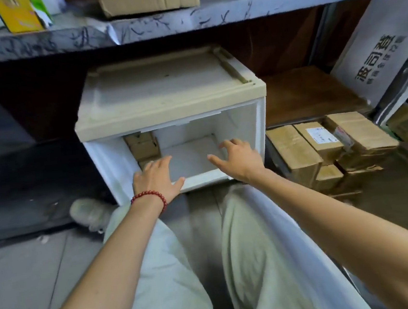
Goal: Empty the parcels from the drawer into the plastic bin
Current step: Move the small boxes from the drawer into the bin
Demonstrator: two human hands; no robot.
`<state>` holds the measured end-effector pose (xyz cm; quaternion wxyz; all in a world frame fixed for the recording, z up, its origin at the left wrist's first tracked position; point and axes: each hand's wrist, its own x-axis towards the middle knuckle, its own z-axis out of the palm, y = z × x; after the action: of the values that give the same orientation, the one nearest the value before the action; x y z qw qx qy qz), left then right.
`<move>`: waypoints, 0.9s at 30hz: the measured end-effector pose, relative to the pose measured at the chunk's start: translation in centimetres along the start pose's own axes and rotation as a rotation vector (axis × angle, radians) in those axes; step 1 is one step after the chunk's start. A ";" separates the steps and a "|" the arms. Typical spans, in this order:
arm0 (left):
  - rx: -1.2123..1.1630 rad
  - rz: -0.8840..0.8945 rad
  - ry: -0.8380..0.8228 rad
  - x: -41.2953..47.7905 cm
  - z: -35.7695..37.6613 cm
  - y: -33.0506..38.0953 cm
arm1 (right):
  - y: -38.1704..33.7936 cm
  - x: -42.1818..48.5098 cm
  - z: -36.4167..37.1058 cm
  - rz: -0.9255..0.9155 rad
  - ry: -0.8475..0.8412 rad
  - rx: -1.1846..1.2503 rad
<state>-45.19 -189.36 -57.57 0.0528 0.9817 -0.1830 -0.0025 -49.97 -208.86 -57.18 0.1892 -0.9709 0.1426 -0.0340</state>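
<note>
A white drawer unit [249, 119] with a beige top [166, 93] stands on the floor under a shelf, its drawer open toward me. Small brown cardboard parcels [143, 148] sit stacked in its left part; the right part shows a bare white bottom. My left hand [156, 182], with a red bead bracelet, reaches over the drawer's front edge near the parcels, fingers spread and holding nothing. My right hand [238, 158] hovers over the bare right part, fingers loosely spread. The white rim of the plastic bin [293, 225] runs along my right leg under my right arm.
Several brown cardboard boxes [323, 147] are piled to the right of the drawer unit. A white carton with printed characters [379, 55] leans at the far right. The grey shelf [184, 20] above carries a cardboard box and a yellow pack. My shoe [90, 211] rests at the left.
</note>
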 end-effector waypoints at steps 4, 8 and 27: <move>0.022 -0.009 0.027 1.0 0.5 -1.1 | -2.7 0.7 3.0 -0.013 -0.031 0.036; 0.010 -0.043 -0.010 2.4 1.6 -3.0 | -2.9 2.7 4.9 -0.017 -0.055 0.011; 0.022 -0.192 -0.208 11.7 12.1 -8.7 | -3.7 15.6 16.6 -0.120 -0.210 -0.082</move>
<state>-31.40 -186.71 -70.34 0.0222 0.9896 -0.0928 -0.1074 -32.07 -204.19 -71.01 0.1610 -0.9828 0.0649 0.0625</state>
